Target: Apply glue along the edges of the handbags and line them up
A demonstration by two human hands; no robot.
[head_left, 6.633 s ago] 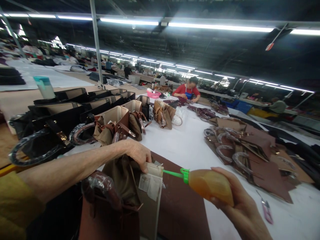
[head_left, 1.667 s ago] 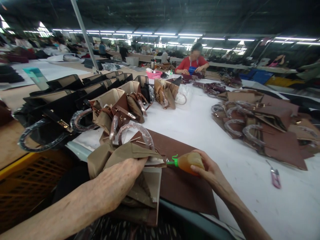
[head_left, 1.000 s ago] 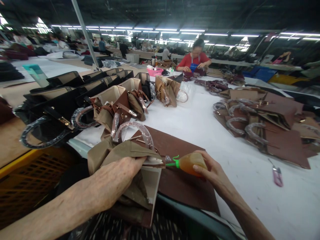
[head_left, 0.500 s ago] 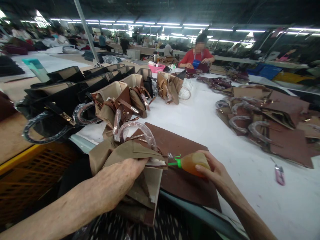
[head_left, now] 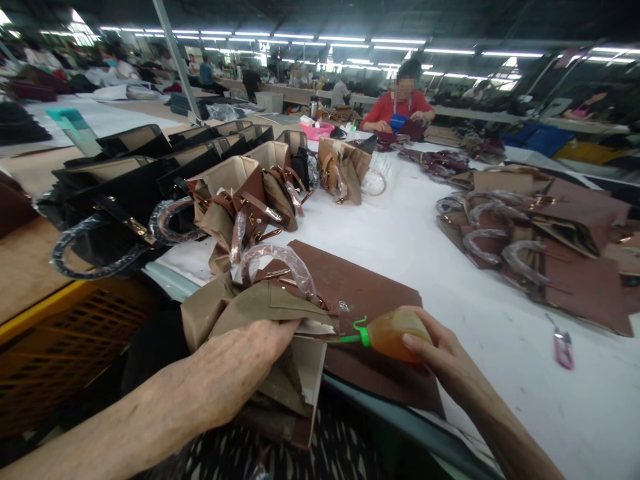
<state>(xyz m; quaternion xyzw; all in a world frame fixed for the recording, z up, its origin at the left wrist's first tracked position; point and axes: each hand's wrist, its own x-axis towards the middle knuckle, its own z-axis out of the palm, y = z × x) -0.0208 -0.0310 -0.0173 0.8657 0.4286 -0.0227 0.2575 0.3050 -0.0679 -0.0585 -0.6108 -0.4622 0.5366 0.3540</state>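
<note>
A brown handbag [head_left: 300, 293] with a tan lining and a plastic-wrapped handle [head_left: 280, 257] lies over the near table edge and my lap. My left hand [head_left: 260, 353] grips its lining near the upper edge; the fingertips are hidden in the folds. In my right hand [head_left: 430, 340] is a squeeze bottle [head_left: 397, 333] of amber liquid, held on its side. Its green nozzle points left, with the tip at the bag's open edge. A flat brown panel [head_left: 360, 280] of the bag extends across the white table beneath the bottle.
Brown bags [head_left: 227, 177] and black bags [head_left: 120, 187] stand at the left. A pile of brown bag pieces [head_left: 565, 247] lies at the right, near small pink snips [head_left: 563, 348]. A yellow crate [head_left: 90, 327] sits low at the left. A co-worker in red [head_left: 400, 110] works across the table.
The view has shifted slightly. The bottle's nozzle sits a little lower against the bag's edge than before. Both hands keep their hold.
</note>
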